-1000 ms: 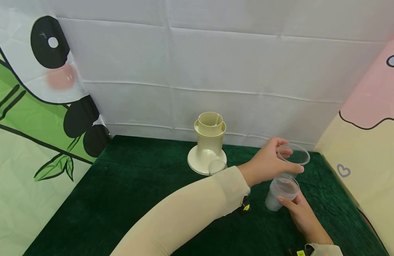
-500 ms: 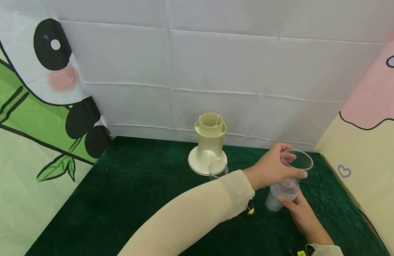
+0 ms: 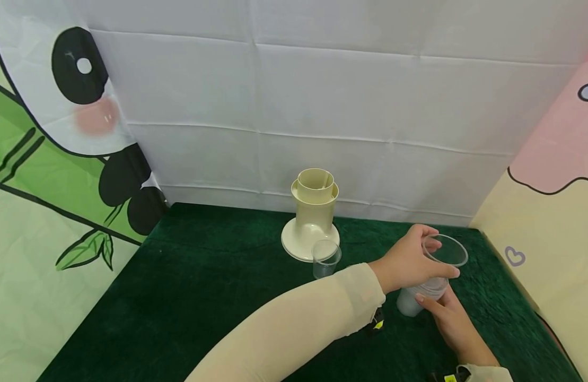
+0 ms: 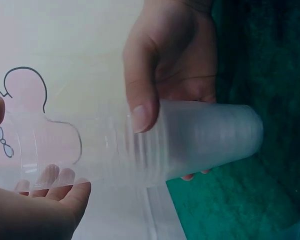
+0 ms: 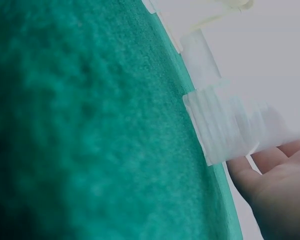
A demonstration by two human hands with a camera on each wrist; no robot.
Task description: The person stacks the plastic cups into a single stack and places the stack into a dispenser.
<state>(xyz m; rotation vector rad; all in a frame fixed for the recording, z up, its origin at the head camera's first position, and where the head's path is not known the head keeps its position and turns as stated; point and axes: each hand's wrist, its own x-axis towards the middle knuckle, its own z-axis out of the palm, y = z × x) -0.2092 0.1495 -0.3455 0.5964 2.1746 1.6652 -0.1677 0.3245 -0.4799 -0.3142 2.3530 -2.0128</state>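
— What's in the grip?

— My left hand [image 3: 413, 260] has its thumb and fingers bent round a single clear cup [image 3: 446, 252] near the rim, spread just wide enough to span it. My right hand [image 3: 444, 318] grips a stack of clear cups [image 3: 410, 302], thumb across the near side, fingers behind.

— Walk me across from the left.

— First a cream stand [image 3: 313, 228], upright on the green cloth [image 3: 217, 276], a narrower tube set inside a wider one. Just in front of its round base a lone cup [image 3: 326, 260] stands mouth up, with neither hand on it. Then come the two held pieces, well to the right.

— How do those two lie?

— The single cup is directly over the stack, mouth up, and in the left wrist view their long axes run close to one line. In the head view the stack looks near upright, its top leaning a little right, though my angle may cause that.

— Are they touching?

— Can't tell; the clear walls overlap, so I can't say whether the cup's base is inside the stack's mouth. I'd judge everything turns on that line: left hand above, right hand below, and the left hand nearer the lone cup.
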